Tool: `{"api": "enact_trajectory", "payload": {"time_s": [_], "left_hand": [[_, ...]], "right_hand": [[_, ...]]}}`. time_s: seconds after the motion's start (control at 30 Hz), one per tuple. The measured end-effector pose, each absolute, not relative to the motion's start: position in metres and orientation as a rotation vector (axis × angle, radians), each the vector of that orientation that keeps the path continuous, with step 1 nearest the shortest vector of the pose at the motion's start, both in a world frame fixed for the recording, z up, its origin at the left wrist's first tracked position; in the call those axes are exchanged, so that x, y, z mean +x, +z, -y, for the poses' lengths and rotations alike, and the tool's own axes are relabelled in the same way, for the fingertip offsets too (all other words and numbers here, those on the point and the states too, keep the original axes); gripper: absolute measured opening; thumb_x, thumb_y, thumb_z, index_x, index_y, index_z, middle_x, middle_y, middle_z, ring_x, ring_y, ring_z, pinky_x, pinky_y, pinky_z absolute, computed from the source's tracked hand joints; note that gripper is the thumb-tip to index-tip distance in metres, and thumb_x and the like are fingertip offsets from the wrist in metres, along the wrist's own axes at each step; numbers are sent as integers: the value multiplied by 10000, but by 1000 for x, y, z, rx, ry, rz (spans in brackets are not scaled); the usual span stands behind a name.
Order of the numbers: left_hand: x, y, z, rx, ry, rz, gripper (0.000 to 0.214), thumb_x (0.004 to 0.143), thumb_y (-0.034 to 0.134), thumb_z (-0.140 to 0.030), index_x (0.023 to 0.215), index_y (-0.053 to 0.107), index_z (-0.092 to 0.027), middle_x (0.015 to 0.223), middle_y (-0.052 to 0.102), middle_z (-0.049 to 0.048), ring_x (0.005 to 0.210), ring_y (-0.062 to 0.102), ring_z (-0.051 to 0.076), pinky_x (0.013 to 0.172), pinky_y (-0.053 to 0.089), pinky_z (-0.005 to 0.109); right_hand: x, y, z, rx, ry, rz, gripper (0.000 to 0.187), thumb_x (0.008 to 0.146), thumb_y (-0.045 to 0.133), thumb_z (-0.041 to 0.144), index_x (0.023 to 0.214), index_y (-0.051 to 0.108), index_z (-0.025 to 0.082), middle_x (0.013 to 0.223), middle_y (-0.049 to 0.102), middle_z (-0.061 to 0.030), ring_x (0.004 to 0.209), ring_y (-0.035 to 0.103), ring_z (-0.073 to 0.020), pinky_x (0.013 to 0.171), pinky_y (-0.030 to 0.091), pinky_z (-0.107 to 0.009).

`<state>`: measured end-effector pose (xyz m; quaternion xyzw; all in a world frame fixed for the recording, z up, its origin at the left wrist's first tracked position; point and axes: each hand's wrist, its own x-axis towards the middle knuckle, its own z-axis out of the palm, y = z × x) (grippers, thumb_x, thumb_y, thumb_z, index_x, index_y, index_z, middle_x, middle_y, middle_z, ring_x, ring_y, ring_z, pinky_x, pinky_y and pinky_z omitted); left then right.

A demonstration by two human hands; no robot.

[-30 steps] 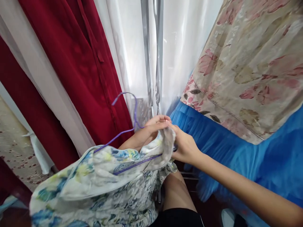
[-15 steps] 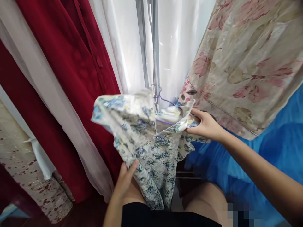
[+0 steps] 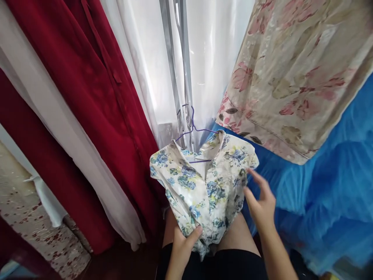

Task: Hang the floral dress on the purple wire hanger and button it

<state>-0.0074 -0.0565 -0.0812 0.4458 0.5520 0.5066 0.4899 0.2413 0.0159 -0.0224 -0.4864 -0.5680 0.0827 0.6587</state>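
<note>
A white garment with blue and yellow flowers (image 3: 204, 182) hangs on a purple wire hanger (image 3: 194, 126), whose hook sits on a vertical metal rail (image 3: 177, 77). My left hand (image 3: 182, 249) grips the garment's lower hem, thumb over the cloth. My right hand (image 3: 262, 202) hovers just right of the garment with fingers spread, holding nothing.
A dark red garment (image 3: 87, 97) and white sheer curtain (image 3: 58, 116) hang at the left. A beige floral cloth (image 3: 297, 70) hangs at the upper right above blue tulle fabric (image 3: 320, 194). My bare knees and black shorts (image 3: 224, 264) are below.
The garment went from bunched in both hands to hanging on the rail by its hanger. My right hand let go of its shoulder; my left hand shifted to the hem.
</note>
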Motion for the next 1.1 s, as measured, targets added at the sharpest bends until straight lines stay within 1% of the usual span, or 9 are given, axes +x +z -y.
{"api": "enact_trajectory", "payload": {"time_s": [0.1, 0.2, 0.27, 0.37, 0.6, 0.7, 0.83, 0.93, 1.1], "left_hand": [[3, -96, 60, 1108, 1314, -1318, 920, 620, 867, -492, 1458, 562, -265, 1451, 606, 106, 1439, 457, 374, 1221, 368, 448], [1, -107, 62, 1088, 1222, -1351, 781, 632, 859, -500, 1349, 661, -261, 1395, 647, 115, 1446, 445, 383, 1228, 342, 471], [-6, -108, 63, 1135, 1135, -1353, 706, 644, 852, -516, 1287, 702, -267, 1299, 706, 120, 1402, 500, 388, 1230, 329, 482], [-19, -103, 64, 1242, 993, -1312, 718, 685, 839, -516, 1341, 664, -281, 1259, 724, 119, 1396, 511, 367, 1255, 275, 481], [-25, -104, 68, 1190, 1107, -1407, 804, 690, 822, -521, 1417, 597, -263, 1345, 677, 113, 1501, 360, 365, 1272, 247, 482], [-26, -103, 60, 1133, 1238, -1497, 797, 694, 809, -538, 1414, 593, -272, 1379, 656, 96, 1513, 329, 369, 1255, 300, 477], [-27, -93, 53, 1067, 1270, -1521, 758, 707, 815, -517, 1398, 602, -288, 1355, 675, 82, 1473, 399, 379, 1242, 327, 488], [-26, -92, 54, 980, 1292, -1479, 772, 682, 849, -491, 1377, 616, -250, 1322, 694, 104, 1441, 437, 408, 1227, 336, 526], [-25, -110, 56, 867, 1345, -1488, 752, 673, 880, -482, 1336, 630, -233, 1324, 689, 116, 1405, 494, 393, 1207, 367, 505]], "right_hand": [[215, -68, 2, -1061, 913, 1276, 233, 924, 636, 406, 1098, 703, 267, 972, 733, -79, 940, 690, -311, 861, 540, -463], [184, -62, 0, -907, 1267, 1329, 230, 928, 658, 474, 1004, 665, 257, 780, 646, -14, 728, 622, -219, 684, 497, -335], [168, -46, -9, -867, 1278, 1297, 264, 925, 663, 506, 943, 631, 245, 734, 600, 11, 665, 560, -182, 619, 444, -293], [157, -32, -20, -898, 1221, 1243, 339, 919, 655, 539, 807, 586, 226, 629, 559, 27, 580, 486, -157, 571, 382, -279], [157, -30, -7, -820, 1261, 984, 285, 847, 648, 372, 630, 534, 227, 484, 419, 56, 468, 315, -121, 500, 241, -267], [157, -26, -4, -664, 1479, 829, 331, 817, 631, 355, 575, 441, 235, 464, 325, 67, 457, 228, -111, 487, 204, -268], [158, -22, -2, -397, 1781, 660, 348, 775, 613, 344, 546, 370, 244, 457, 193, 84, 446, 126, -108, 450, 168, -263], [161, -21, 1, -364, 1824, 618, 336, 769, 600, 320, 530, 381, 233, 440, 183, 82, 448, 107, -105, 451, 157, -259], [162, -27, 4, -412, 1755, 623, 281, 788, 605, 282, 547, 480, 211, 413, 278, 67, 445, 186, -103, 477, 195, -251]]}}
